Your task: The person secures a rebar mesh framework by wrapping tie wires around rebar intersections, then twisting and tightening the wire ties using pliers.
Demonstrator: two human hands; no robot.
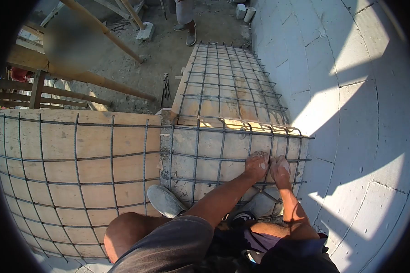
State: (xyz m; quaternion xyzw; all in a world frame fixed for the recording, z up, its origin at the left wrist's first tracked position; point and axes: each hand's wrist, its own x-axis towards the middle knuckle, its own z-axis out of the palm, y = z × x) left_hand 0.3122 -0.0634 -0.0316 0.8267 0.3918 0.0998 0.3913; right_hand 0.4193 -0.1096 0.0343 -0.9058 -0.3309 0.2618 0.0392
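Observation:
Both hands are close together at a crossing of the steel rebar grid (197, 157), over the pale landing board (182, 141). My left hand (257, 164) has its fingers curled in at the bars, its back dusty. Just to its right, my right hand (280, 170) is also curled, with pale dust on the knuckles. The fingertips of both are hidden, so what they pinch cannot be made out. Bent bar ends (248, 126) hook over just beyond the hands.
Plywood under rebar (95, 141) extends left; another gridded ramp (214, 77) slopes away ahead. A pale block wall (300, 68) rises at right. Wooden poles (118, 43) stand at upper left. Another person's legs (185, 16) are at the top. My shoe (165, 200) rests among the bars.

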